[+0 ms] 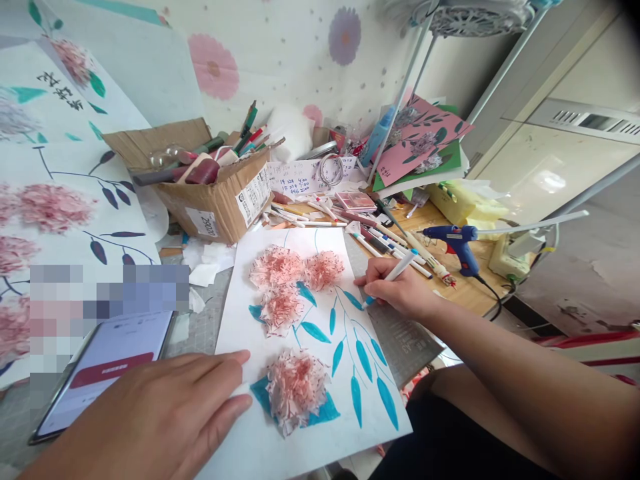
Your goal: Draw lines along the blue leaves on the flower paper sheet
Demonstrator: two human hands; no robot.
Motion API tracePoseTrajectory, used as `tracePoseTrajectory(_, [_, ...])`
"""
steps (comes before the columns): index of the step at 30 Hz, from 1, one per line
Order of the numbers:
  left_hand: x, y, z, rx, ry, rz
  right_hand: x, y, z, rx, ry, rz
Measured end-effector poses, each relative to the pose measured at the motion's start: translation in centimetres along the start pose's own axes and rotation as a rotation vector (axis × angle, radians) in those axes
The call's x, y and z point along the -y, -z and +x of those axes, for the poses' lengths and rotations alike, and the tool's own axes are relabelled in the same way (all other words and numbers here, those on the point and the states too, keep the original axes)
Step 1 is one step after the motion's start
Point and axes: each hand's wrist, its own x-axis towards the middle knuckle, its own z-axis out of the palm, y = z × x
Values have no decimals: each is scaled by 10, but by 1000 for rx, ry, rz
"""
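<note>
A white sheet [325,427] lies on the table with several pink tissue-paper flowers [277,267] glued on and teal leaves [364,360] drawn around them. My right hand [400,290] grips a white marker [403,267] with a teal tip, its point touching the sheet's right edge beside a leaf. My left hand [160,413] lies flat, palm down, fingers together, pressing the sheet's lower left corner. A phone [105,367] with a lit screen sits just left of that hand.
An open cardboard box [220,200] full of pens and tools stands behind the sheet. Loose pens [320,217], a blue glue gun [457,243] and green and pink card [425,143] crowd the back right. Finished flower pictures [55,207] lean at left. A grey cutting mat [405,340] lies under the sheet.
</note>
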Motion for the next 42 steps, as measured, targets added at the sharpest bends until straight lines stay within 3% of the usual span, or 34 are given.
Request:
tracePoseTrajectory(8, [-1, 1, 0, -39, 10, 0, -2, 2, 0, -30, -12, 8])
tracePoseTrajectory(18, [1, -3, -3, -14, 19, -8, -1, 4, 1, 25, 5, 9])
tracePoseTrajectory(27, [1, -3, -3, -27, 9, -15, -2, 0, 3, -63, 6, -25])
tracePoseTrajectory(36, [0, -3, 0, -37, 18, -21, -2, 0, 0, -44, -16, 10])
tracePoseTrajectory(42, [0, 0, -3, 3, 32, -38, -3, 4, 0, 38, 12, 22])
